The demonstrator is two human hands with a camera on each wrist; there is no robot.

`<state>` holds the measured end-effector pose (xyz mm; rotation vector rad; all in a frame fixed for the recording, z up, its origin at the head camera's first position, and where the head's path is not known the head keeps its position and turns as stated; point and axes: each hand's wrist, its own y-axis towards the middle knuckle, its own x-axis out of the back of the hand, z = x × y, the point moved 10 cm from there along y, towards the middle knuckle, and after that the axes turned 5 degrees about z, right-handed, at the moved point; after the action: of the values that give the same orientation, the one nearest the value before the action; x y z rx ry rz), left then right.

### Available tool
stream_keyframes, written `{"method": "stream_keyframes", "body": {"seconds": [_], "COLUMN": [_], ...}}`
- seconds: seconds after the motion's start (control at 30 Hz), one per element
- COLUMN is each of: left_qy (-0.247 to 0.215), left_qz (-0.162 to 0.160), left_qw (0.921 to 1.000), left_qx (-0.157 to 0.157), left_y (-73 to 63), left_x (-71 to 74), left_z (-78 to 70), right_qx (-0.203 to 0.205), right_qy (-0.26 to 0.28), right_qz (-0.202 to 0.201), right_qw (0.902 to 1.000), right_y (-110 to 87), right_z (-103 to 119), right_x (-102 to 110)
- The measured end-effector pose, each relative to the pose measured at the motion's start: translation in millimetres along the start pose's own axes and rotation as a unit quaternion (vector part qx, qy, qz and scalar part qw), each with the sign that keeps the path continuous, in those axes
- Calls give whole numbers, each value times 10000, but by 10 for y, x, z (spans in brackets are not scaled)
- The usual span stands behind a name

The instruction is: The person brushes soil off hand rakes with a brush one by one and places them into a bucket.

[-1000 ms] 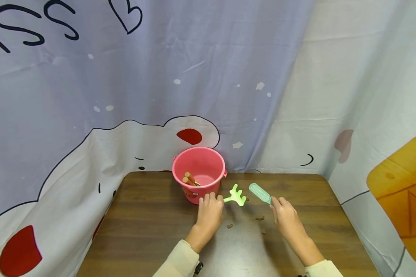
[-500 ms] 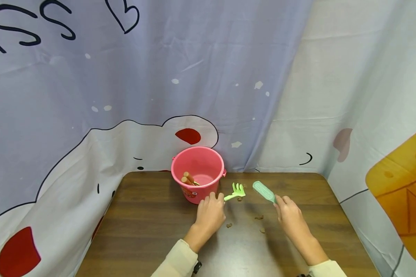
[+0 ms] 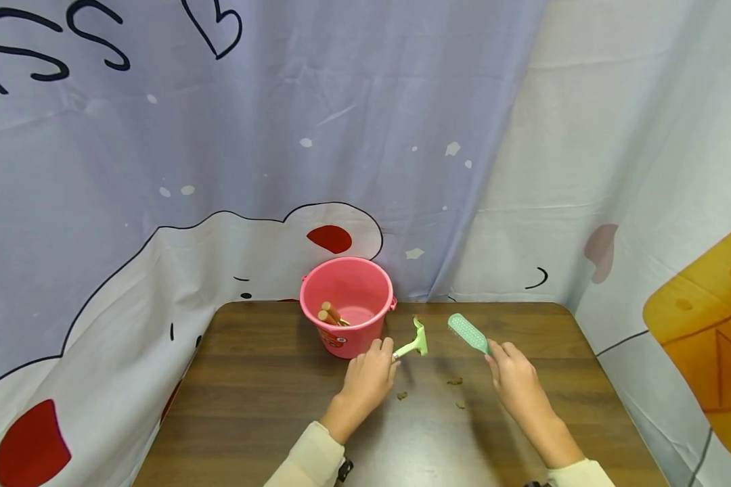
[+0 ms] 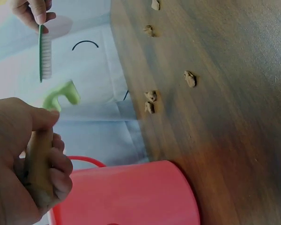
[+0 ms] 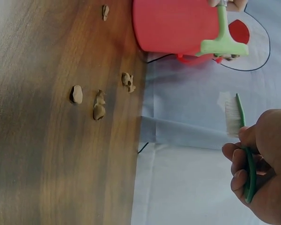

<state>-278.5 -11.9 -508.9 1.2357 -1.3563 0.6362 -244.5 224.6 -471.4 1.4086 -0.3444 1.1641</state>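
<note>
My left hand (image 3: 368,379) grips the wooden handle of a small toy rake (image 3: 422,340). Its light green head is held up off the table, turned edge-on in the head view. Brown bits show by the tines in the right wrist view. In my right hand (image 3: 514,379) is a green brush (image 3: 468,333), raised to the right of the rake. The right wrist view shows its white bristles (image 5: 233,117) facing the rake side, with fingers curled round its handle. Several brown, clay-like clumps (image 5: 99,105) lie on the wooden table (image 3: 268,406) below the tools.
Just beyond my left hand stands a pink bucket (image 3: 371,331), with wooden-handled tools (image 3: 329,314) leaning inside. Behind the table's far edge hangs a printed curtain (image 3: 341,135), which continues along the sides.
The rake has turned in my left hand, from its spread tines showing to nearly edge-on. My right hand has moved slightly right with the brush, farther from the rake.
</note>
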Motion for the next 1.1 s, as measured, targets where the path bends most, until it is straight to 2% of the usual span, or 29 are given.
{"method": "stream_keyframes", "body": {"seconds": [0.17, 0.4, 0.53, 0.8, 1.1], "left_qy": [43, -41, -183, -659, -1142], "left_qz": [-174, -377, -348, -13, -361], "left_qw": [9995, 9991, 9990, 9971, 9889], "left_qx": [-250, -163, -200, -374, -877], "left_y": [-11, -31, -34, -45, -71], "left_x": [33, 65, 2, -183, -197], "left_z": [-32, 18, 54, 88, 60], "right_qx": [-42, 8, 10, 16, 53], "right_qy": [24, 97, 172, 329, 544], "right_qz": [7, -23, -42, -37, 14], "right_qw": [10000, 10000, 9998, 9995, 9985], "right_y": [1, 13, 21, 40, 97], "right_z": [7, 50, 70, 118, 207], "right_x": [37, 89, 107, 126, 107]}}
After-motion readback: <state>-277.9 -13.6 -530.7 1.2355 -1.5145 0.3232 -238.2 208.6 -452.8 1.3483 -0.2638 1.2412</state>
